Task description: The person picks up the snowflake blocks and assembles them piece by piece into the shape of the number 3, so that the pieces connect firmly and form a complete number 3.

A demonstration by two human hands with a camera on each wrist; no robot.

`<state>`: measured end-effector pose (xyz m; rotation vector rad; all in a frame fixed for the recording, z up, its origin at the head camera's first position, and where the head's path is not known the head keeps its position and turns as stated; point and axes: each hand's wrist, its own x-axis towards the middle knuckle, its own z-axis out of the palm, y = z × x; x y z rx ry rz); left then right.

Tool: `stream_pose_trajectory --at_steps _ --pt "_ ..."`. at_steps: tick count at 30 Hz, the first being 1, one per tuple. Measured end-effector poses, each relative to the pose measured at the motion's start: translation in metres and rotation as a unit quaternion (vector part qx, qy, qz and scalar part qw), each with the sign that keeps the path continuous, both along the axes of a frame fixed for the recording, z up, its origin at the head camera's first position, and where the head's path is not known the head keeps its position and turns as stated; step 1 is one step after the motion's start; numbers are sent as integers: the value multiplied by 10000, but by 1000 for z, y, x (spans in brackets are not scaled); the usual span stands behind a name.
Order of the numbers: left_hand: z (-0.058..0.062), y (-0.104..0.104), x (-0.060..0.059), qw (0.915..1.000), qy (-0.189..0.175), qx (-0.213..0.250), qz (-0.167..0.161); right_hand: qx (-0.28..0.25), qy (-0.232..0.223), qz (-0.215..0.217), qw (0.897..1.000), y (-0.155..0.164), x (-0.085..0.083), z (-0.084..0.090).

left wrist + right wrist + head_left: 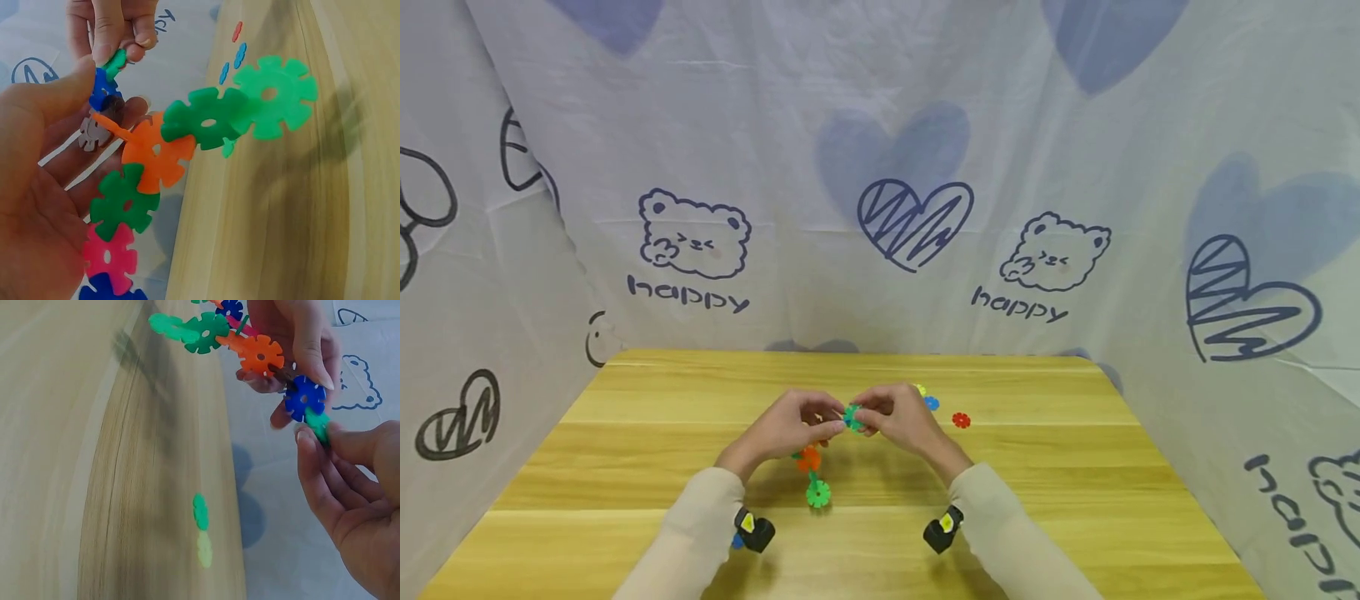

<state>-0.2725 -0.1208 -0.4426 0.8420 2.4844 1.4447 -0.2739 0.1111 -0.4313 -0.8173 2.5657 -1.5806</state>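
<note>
Both hands meet over the table, holding a chain of interlocking snowflake discs up off the wood. My left hand (pixel 793 425) pinches the blue disc (pixel 305 399) with its thumb, and a brown disc (pixel 94 134) sits by its fingers. With thumb and fingertips, my right hand (pixel 898 417) grips a green disc (pixel 317 425) whose edge meets the blue one. From the brown disc the chain runs to an orange disc (pixel 156 150), where dark green (pixel 208 122) and light green (pixel 275 97) discs branch off. Another green disc (pixel 125 203) and a pink disc (pixel 109 256) hang below the palm.
Loose discs lie on the wooden table (pixel 1060 467) beyond the right hand: a red disc (pixel 961 421), a blue disc (pixel 932 403) and a yellow disc (pixel 920 389). A printed white cloth (pixel 805 275) hangs behind and along both sides. Black wrist cameras (pixel 943 529) sit on the sleeves.
</note>
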Motion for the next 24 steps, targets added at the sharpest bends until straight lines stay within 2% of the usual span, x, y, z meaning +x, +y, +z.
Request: stream_pose_trajectory --at_steps 8,16,24 --pt "3 -9 1 9999 -29 23 138 99 24 -367 9993 10 -11 -7" --pt "5 -16 1 9994 -213 87 253 983 370 -667 9922 15 -24 -23" --pt "5 -18 0 9991 -225 99 338 1842 618 -396 9801 9 -37 -48"
